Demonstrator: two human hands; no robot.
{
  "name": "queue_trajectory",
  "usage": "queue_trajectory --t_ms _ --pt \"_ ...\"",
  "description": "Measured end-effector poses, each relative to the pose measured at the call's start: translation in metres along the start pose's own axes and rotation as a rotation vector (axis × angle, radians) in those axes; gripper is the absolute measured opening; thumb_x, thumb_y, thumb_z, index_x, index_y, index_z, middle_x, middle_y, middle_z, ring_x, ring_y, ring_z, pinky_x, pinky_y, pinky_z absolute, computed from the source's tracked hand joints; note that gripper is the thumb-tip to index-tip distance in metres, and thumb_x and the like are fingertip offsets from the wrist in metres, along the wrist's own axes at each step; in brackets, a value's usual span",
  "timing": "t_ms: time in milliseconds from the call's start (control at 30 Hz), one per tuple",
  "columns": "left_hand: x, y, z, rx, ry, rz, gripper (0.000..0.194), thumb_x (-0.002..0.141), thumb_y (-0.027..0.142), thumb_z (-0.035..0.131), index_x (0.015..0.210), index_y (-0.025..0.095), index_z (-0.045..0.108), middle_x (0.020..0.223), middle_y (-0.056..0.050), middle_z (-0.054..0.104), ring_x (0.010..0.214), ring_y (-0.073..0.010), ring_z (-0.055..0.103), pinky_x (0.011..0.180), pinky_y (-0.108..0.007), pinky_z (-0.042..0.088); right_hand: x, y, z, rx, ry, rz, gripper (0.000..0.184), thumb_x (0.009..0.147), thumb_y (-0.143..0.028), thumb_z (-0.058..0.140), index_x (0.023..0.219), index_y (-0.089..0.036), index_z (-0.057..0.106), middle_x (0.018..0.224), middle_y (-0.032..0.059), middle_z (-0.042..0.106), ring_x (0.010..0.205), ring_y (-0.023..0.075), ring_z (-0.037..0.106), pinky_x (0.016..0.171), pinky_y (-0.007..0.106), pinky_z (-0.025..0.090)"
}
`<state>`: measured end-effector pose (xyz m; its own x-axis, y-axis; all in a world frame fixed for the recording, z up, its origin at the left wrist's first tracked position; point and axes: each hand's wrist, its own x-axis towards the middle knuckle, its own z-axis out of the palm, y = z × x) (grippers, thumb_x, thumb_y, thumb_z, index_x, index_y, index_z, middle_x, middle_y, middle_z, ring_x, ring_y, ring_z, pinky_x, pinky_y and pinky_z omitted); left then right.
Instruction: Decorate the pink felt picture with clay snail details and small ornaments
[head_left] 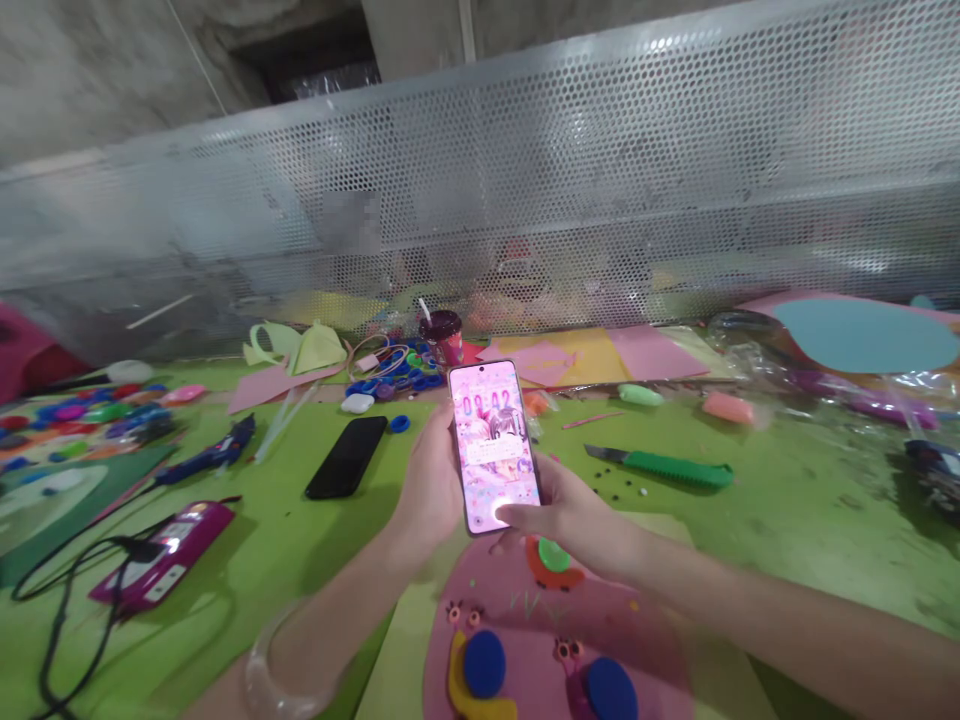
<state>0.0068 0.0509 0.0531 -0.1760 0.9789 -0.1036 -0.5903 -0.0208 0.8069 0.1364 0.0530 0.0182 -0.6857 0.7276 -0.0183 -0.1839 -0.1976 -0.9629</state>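
Phone (495,446) upright in both hands, long axis away, screen toward wearer.

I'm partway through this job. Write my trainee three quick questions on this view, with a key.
1. True or false: the black smartphone lying on the green tabletop has a dark screen.
2. Whose thumb is over the lower screen of the raised smartphone with a lit pink display?
a) the left hand's
b) the right hand's
3. Fill in: the blade of the utility knife with a green handle points toward the picture's ____ side.

Key: 1 true; 2 b; 3 left.
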Motion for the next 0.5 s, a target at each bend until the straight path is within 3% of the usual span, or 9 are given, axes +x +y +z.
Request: queue_trajectory --t_ms 333,500 --pt "-0.002 0.003 -0.001 -0.049 -0.003 0.018 0.026 0.089 0.029 0.040 0.090 0.013 0.061 0.074 -0.004 0.067 0.063 -0.0160 0.064 0.062 -0.029 0.052 0.002 0.007 0.000 0.070 -0.046 -0.040 0.043 0.068 -0.023 0.071 0.101 -0.016 0.044 0.086 0.0012 0.060 0.071 0.0131 0.063 0.063 0.027 0.054" --pt "0.006 0.007 -0.010 -0.007 0.040 0.021 0.020 0.087 0.024 0.044 0.085 0.013 0.061 0.070 -0.003 0.067 0.060 -0.0151 0.064 0.057 -0.026 0.052 0.000 -0.002 -0.002 -0.032 -0.078 -0.010 0.047 0.067 -0.025 0.072 0.107 -0.017 0.047 0.100 0.0053 0.059 0.087 0.0156 0.060 0.080 0.035 0.050"
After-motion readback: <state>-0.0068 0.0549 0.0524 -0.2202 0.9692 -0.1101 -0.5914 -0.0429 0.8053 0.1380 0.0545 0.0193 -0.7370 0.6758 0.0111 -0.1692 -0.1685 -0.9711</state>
